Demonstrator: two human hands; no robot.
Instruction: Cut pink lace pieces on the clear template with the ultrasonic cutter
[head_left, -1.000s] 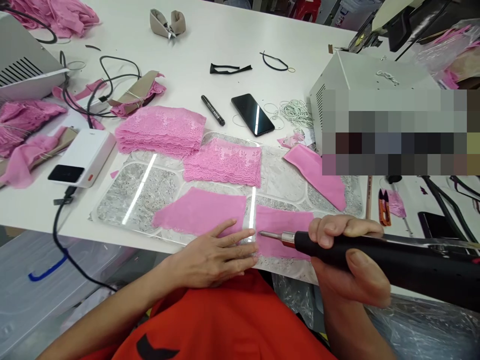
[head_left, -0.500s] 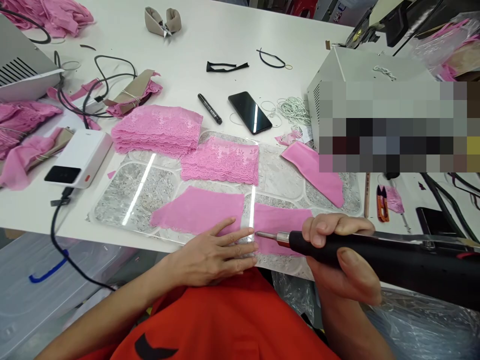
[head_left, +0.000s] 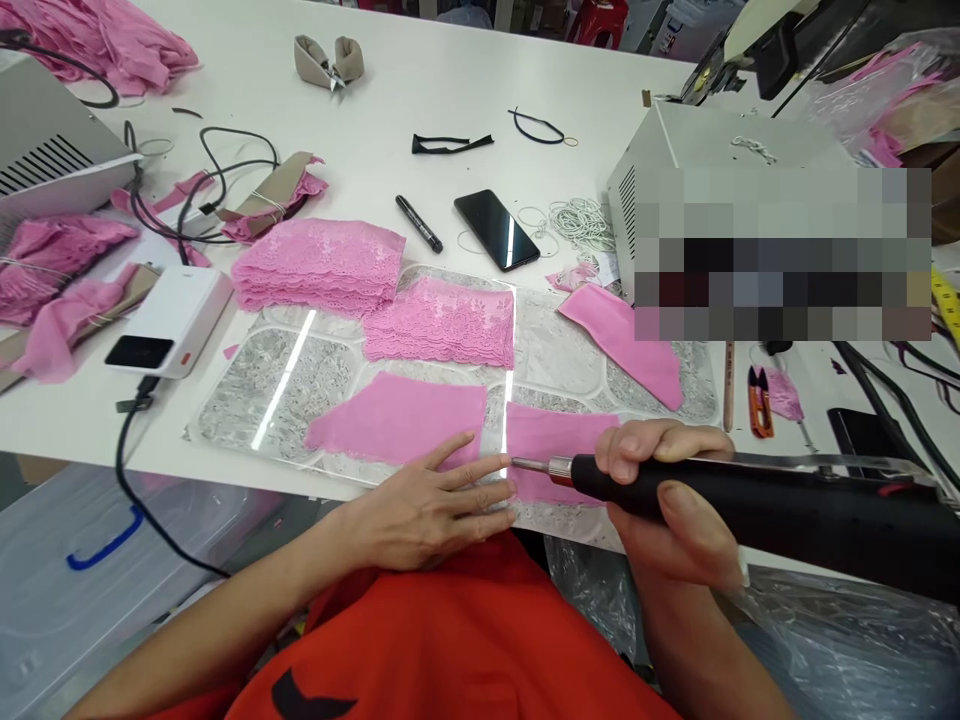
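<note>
Wears a red shirt (head_left: 450, 630) close below the hands. Rests the left hand (head_left: 427, 510) palm down, fingers spread, partly over the lower right of a plain pink piece (head_left: 405, 415). Grips a black tool (head_left: 750, 500) in the right hand (head_left: 675, 490), fingers and thumb closed around the handle. Points its metal rod (head_left: 529, 464) toward the left index fingertip, at the near-left edge of a smaller pink piece (head_left: 555, 430); cannot tell whether touching the cloth.

Just beyond both hands, spans under the pink pieces with a stone-patterned mat (head_left: 277, 400). Beyond the right hand, shows orange-handled snips (head_left: 759, 405) and a folded pink strip (head_left: 626, 345) lying slantwise across the mat. Farther past the left hand, bears a small lace stack (head_left: 442, 325) against a taller lace stack (head_left: 315, 265), with a white power bank (head_left: 180, 315) off to the left.

Past the lace, holds a marker (head_left: 418, 223), a phone (head_left: 497, 230) and a tangle of pale cord (head_left: 581, 222), near a grey box (head_left: 675, 160). Farthest from the hands, carries a black strip (head_left: 450, 145), a dark cord loop (head_left: 536, 128) and a beige curved object (head_left: 328, 65) on the white table (head_left: 255, 70).
</note>
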